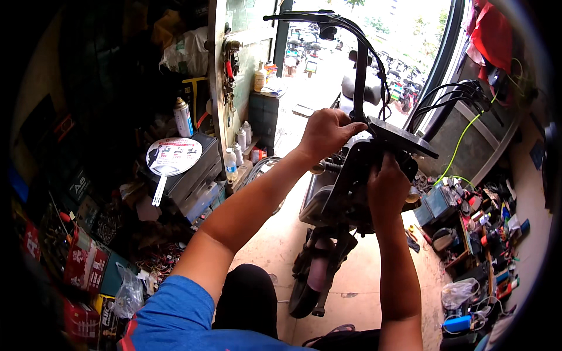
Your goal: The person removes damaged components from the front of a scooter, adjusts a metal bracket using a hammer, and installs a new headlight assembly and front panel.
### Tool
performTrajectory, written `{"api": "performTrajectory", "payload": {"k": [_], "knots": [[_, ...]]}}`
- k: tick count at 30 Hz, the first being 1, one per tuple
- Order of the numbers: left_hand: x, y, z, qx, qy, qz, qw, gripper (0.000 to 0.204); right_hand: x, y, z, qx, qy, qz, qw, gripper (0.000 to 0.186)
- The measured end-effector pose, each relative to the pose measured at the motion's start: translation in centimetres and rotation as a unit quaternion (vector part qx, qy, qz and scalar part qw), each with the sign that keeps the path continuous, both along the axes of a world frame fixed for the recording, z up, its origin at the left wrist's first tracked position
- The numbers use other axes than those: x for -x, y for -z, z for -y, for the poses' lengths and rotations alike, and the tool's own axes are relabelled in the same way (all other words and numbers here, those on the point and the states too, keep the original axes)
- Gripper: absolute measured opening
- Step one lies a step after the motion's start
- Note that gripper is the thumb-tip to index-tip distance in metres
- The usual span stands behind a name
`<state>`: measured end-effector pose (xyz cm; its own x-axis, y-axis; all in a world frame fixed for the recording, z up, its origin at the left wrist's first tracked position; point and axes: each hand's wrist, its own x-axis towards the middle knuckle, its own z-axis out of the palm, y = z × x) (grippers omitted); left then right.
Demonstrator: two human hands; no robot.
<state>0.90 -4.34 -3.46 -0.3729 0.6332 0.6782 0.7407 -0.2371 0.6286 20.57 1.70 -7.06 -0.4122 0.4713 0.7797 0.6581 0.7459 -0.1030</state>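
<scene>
In front of me stands an electric scooter with its front opened up, its black handlebar (359,70) rising above a flat dark panel (404,138). My left hand (326,136) is closed at the panel's left end, thumb along the edge and the other fingers curled, partly hidden. Just below the panel, my right hand (387,186) reaches up with bent fingers into the dark front body (348,187). Whatever those fingertips hold is hidden. The front wheel (304,286) is under the body, above the pale floor. Black cables run along the handlebar and down its side.
To the left, a round white hand fan (174,157) and a spray can (183,117) rest on a dark cabinet (202,161). Tools and parts crowd a shelf (462,234) at right. A bright doorway (322,52) opens ahead; bottles (230,162) stand beside it.
</scene>
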Motion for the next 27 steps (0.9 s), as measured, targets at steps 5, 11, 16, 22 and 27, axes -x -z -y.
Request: {"api": "performTrajectory", "payload": {"k": [5, 11, 16, 22, 27], "knots": [[1.3, 1.0, -1.4, -0.038, 0.076, 0.058, 0.995, 0.028, 0.1, -0.1, 0.0, 0.001, 0.019, 0.012, 1.0, 0.029], [2.1, 0.5, 0.1, -0.042, 0.09, 0.102, 0.99, 0.017, -0.5, 0.1, -0.5, -0.011, 0.021, 0.021, 0.999, 0.027], [3.8, 0.7, -0.8, -0.123, 0.156, 0.2, 0.959, 0.018, -0.1, 0.2, -0.2, -0.009, -0.015, -0.014, 1.0, 0.023], [3.5, 1.2, -1.0, 0.011, 0.227, 0.227, 0.947, 0.062, -0.2, 0.8, -0.8, -0.024, -0.016, -0.022, 0.999, 0.021], [3.8, 2.6, -2.8, -0.099, 0.237, 0.123, 0.958, 0.035, 0.1, 0.8, -0.9, -0.011, -0.007, -0.005, 1.0, 0.024]]}}
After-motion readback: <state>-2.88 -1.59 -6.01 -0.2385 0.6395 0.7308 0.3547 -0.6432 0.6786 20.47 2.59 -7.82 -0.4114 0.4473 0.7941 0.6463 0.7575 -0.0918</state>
